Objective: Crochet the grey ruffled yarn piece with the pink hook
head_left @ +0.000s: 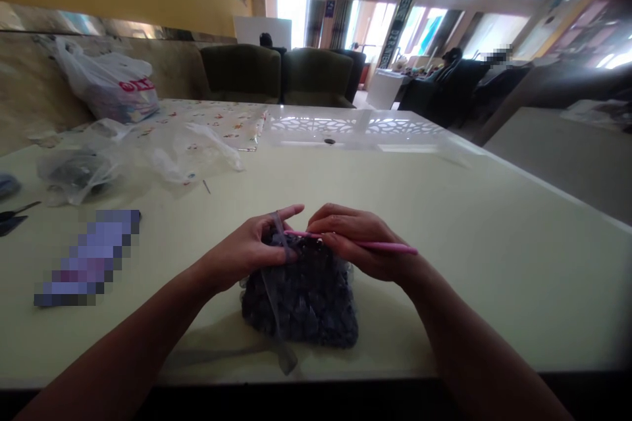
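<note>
A dark grey-blue crocheted piece (301, 302) with a bumpy, looped texture stands between my hands at the table's near side. My left hand (251, 243) pinches its upper left edge between thumb and fingers, index finger stretched out. Over that index finger runs a grey ribbon-like yarn (272, 302), which hangs down the front of the piece to the table. My right hand (358, 237) is closed round a pink crochet hook (388, 247). The hook's tip reaches left to the top edge of the piece, near my left fingers; the exact loop there is too small to make out.
On the left lie a blurred-out phone-like object (91, 260), scissors (17, 216) and a thin plastic bag (81, 171) with dark contents. Farther back are a full white carrier bag (116, 82), a crumpled clear bag (192, 151) and a patterned sheet (212, 120). Armchairs (241, 72) stand beyond the table.
</note>
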Tool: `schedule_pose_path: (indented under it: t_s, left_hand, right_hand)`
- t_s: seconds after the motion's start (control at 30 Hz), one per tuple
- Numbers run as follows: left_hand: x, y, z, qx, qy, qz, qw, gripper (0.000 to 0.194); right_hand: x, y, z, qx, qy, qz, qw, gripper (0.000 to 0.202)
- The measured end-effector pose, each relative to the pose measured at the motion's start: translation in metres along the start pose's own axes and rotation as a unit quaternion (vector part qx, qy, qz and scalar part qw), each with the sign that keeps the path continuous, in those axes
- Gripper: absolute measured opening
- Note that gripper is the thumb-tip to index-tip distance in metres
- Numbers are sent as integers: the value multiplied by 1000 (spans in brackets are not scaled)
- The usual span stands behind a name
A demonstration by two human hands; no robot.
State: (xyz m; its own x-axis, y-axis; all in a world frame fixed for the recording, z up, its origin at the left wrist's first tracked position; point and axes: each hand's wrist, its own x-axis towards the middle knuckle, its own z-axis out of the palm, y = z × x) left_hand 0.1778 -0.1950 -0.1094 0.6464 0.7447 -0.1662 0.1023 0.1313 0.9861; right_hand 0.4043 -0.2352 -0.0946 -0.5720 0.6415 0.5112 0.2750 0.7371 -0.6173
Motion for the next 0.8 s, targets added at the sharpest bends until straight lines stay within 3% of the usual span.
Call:
schedule_pose_path:
  t_s: [0.17, 0.33, 0.43, 0.53, 0.67, 0.8]
  left_hand:
    - [3, -4, -5, -49, 0, 29, 998, 66]
    - [6, -5, -4, -98, 29, 39, 994, 48]
    - [7, -5, -1, -129, 47, 23, 990, 52]
    - [6, -7, -1, -156, 31, 25, 987, 63]
    - [5, -6, -4, -85, -4, 58, 995, 73]
    - [3, -2, -4, 14, 18, 36, 999, 77]
  right_hand:
    - [2, 7, 8, -17, 67, -16, 997, 21]
    - [2, 9, 13, -19, 90, -17, 996, 21]
    - [1, 11, 14, -25, 92, -18, 995, 22]
    - [1, 11, 15, -29, 93, -20, 995, 22]
    - [2, 10, 15, -25, 93, -21, 995, 21]
    - [1, 8, 19, -36, 111, -41, 992, 19]
